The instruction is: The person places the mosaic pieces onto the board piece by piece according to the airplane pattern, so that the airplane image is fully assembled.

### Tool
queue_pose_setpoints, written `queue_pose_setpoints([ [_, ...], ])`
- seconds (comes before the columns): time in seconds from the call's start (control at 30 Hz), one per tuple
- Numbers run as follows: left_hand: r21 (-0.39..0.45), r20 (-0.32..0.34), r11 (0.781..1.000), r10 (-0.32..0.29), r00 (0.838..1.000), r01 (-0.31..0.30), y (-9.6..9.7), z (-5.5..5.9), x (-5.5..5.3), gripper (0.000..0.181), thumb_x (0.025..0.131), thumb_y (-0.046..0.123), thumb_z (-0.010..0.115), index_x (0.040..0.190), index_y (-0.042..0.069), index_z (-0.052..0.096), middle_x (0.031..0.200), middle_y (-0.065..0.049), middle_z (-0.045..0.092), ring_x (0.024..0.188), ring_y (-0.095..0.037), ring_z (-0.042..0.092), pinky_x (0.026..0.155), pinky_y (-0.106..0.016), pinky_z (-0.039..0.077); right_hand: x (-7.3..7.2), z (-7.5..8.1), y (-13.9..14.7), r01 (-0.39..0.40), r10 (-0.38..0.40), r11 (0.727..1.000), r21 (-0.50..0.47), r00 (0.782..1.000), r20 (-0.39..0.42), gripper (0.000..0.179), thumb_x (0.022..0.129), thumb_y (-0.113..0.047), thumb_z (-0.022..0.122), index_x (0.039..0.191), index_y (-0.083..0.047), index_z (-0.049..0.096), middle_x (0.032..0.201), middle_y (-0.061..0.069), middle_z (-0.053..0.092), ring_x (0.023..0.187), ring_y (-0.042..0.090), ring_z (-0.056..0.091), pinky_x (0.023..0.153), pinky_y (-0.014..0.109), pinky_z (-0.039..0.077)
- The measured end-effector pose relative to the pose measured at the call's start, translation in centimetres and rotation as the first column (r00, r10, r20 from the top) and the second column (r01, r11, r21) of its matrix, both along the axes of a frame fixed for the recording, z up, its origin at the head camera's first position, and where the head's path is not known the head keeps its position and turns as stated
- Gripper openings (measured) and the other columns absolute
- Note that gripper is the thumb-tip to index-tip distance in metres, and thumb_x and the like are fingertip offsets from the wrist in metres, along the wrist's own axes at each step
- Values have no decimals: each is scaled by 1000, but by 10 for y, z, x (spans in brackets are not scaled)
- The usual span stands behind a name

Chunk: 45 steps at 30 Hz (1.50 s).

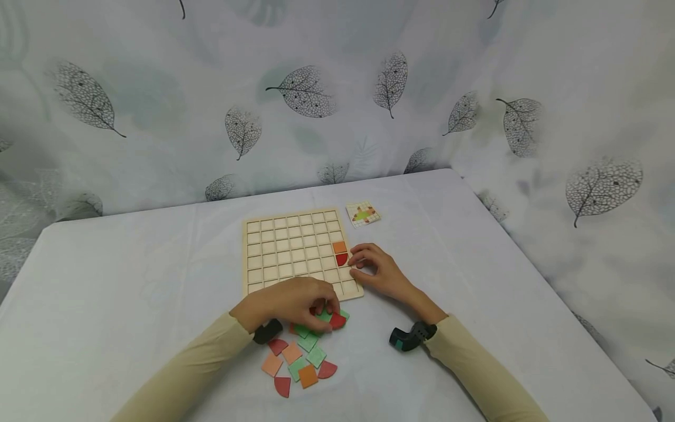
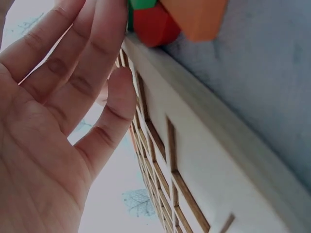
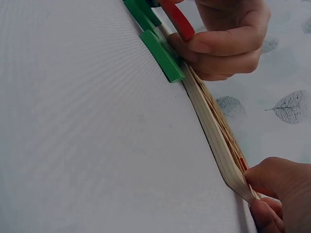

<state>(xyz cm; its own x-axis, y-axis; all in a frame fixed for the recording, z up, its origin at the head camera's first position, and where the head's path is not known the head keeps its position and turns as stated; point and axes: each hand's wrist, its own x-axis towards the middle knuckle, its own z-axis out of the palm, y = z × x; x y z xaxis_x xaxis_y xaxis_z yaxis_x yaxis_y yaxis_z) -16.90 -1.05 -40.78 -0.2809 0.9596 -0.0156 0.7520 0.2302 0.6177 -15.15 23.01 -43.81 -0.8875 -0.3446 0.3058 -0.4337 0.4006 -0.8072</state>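
Note:
The wooden grid board (image 1: 297, 256) lies flat on the table, with an orange square (image 1: 340, 247) and a red quarter-circle (image 1: 342, 259) in its right-hand column. My right hand (image 1: 384, 275) grips the board's right edge, thumb and fingers either side of it in the right wrist view. Over the pile at the board's near edge, my left hand (image 1: 300, 300) pinches another red quarter-circle piece (image 3: 178, 20), tilted above green pieces (image 3: 163, 56). In the left wrist view, green, red and orange pieces (image 2: 197, 17) lie past my fingertips.
Loose green, orange and red tiles (image 1: 308, 376) are scattered on the white cloth (image 1: 158, 293) in front of the board. A small pattern card (image 1: 362, 214) lies beyond its far right corner. Leaf-printed curtains (image 1: 306, 91) hang behind and to the right.

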Motion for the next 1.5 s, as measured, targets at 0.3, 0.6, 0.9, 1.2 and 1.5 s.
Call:
queue_pose_setpoints([
  [0.3,67,-24,997,40,999,-38,1,4,-6,20,84,25,76,100,17,69,89,7,63,77,-5,58,71,-17,47,-5,-11,6,-4,4,1000,6,1000,1,16,85,5,69,101,6,66,121,24,55,100,33,62,86,35,52],
  [0.6,114,-15,987,112,994,-109,0,1,-15,17,85,24,74,98,17,68,90,5,64,78,-7,59,70,-19,49,-9,-21,9,-10,10,1000,-1,1000,-11,16,86,1,71,101,2,67,122,22,56,100,32,62,86,39,52],
  [0.9,128,-23,983,138,990,-134,0,2,-26,17,86,22,72,101,15,69,94,4,65,80,-8,60,73,-23,50,-11,-23,11,-12,12,1000,13,1000,2,16,86,-2,71,101,-1,67,122,18,56,101,27,62,87,31,52],
  [1.2,155,-87,970,204,975,-189,1,-1,-34,20,84,24,74,100,13,70,92,4,66,79,-8,61,70,-22,50,-10,-22,8,-2,2,1000,6,1000,1,19,84,3,72,103,5,66,123,24,55,102,34,61,87,43,52],
  [1.5,150,-130,950,293,947,-273,3,0,-37,20,84,31,74,99,17,70,88,6,66,78,-9,61,67,-21,48,-10,-21,9,-6,6,1000,3,1000,2,17,85,1,72,101,2,67,123,20,56,102,29,61,87,34,52],
])
